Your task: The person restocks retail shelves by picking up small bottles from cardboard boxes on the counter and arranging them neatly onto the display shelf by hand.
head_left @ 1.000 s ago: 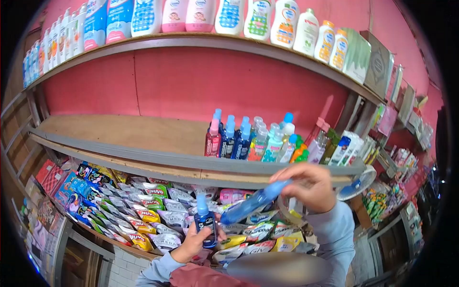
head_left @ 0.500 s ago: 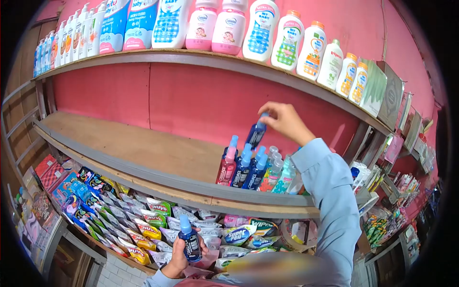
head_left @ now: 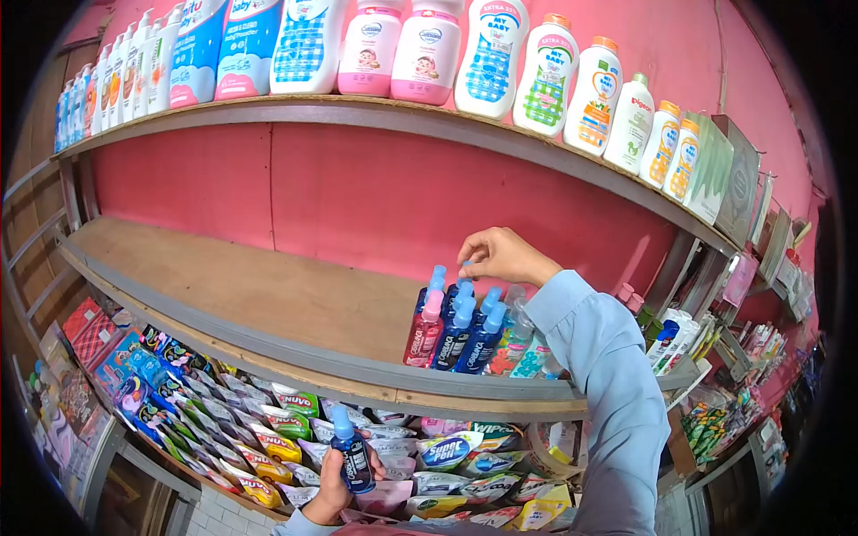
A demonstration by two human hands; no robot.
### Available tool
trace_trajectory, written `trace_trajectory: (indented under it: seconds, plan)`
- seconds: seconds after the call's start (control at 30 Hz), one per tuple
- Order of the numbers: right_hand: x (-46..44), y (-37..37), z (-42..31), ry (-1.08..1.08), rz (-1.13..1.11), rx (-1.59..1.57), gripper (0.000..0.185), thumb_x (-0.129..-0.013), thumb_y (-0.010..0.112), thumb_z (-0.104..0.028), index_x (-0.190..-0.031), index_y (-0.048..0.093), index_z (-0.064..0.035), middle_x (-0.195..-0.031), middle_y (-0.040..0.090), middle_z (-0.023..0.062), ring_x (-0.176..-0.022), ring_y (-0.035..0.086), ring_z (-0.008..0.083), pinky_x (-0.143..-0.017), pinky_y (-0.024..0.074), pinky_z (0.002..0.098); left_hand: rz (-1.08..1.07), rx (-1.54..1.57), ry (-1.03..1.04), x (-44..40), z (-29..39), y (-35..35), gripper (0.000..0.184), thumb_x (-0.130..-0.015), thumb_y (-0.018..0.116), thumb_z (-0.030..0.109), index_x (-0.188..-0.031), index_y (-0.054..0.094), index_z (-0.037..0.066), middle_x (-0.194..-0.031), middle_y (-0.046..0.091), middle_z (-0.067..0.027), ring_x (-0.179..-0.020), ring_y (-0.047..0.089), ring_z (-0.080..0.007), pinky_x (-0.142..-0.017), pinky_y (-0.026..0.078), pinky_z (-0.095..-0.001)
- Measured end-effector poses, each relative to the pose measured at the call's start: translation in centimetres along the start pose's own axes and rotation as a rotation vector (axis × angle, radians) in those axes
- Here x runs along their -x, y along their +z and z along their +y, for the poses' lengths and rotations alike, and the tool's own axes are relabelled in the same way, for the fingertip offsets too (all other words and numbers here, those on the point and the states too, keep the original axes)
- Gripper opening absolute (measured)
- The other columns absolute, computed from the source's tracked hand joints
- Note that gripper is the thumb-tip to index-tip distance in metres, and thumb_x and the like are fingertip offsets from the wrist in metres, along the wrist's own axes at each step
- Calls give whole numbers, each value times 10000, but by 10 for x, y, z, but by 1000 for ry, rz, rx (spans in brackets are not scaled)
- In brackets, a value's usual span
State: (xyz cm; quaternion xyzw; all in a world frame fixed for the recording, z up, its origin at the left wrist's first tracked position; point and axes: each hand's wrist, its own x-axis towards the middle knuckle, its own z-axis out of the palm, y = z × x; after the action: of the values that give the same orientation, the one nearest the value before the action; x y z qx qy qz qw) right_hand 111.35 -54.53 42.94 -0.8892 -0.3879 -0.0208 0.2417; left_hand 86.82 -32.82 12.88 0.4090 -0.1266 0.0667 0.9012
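My left hand (head_left: 332, 481) is wrapped round a dark blue spray bottle (head_left: 357, 463) with a light blue cap, held low in front of the lower rack. Up at the middle shelf, my right hand (head_left: 502, 257) pinches the light blue cap of another blue spray bottle (head_left: 466, 269). That bottle's body is mostly hidden behind the front ones. Just before it stand a pink-capped red bottle (head_left: 424, 332) and blue bottles (head_left: 481, 341) in a tight group. Clear bottles with teal and pink labels (head_left: 527, 355) stand to their right, partly behind my sleeve.
The wooden middle shelf (head_left: 241, 277) has a grey raised front edge. Above, the upper shelf (head_left: 357, 109) carries baby powder and lotion bottles. Below lie rows of colourful packets (head_left: 268, 442). Toothpaste-like packs (head_left: 672, 338) stand at right.
My right hand has come down and slightly left, lowering its blue bottle among the others at the back of the group. My left hand still holds its bottle, nearly unmoved.
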Motion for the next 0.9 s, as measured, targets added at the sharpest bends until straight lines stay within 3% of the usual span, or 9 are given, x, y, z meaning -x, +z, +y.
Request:
trace_trajectory:
  seconds: [0.1,0.4,0.7,0.8,0.9]
  plan:
    - [2,4,6,-57,-40,-58,162,-757,719,-79,-888,659,-4,-799,687,62,-750,641,96,-680,494,249,-24,-9,-21,-8,-5,0,719,-883,436,596,-1249,378,-19,-802,575,-148,-707,616,-232,-631,522,-321]
    - [4,11,8,44,-39,-127,149,-780,684,-68,-911,656,-2,-824,699,79,-766,645,97,-684,495,249,-51,-51,-35,-15,-11,2,723,-886,416,606,-1238,380,-24,-793,580,-150,-698,612,-221,-622,517,-308]
    - [7,7,5,67,-83,-231,205,-853,658,-144,-996,649,3,-842,682,82,-779,650,124,-710,513,282,-72,-60,-32,-15,-9,4,728,-883,430,605,-1245,372,-24,-804,576,-142,-713,616,-219,-634,523,-303]
    - [7,6,11,64,-67,-273,203,-884,621,-141,-1016,643,11,-890,672,88,-800,650,142,-749,518,292,-85,-73,-53,-16,-8,6,691,-856,463,625,-1206,396,34,-802,561,-133,-716,620,-257,-622,531,-348]
    - [13,-1,8,-25,42,-204,204,-890,612,-137,-1028,641,11,-945,667,90,-858,642,155,-777,512,296,-130,-113,-48,-20,4,18,696,-857,465,622,-1209,399,26,-799,560,-131,-712,619,-256,-624,531,-348]
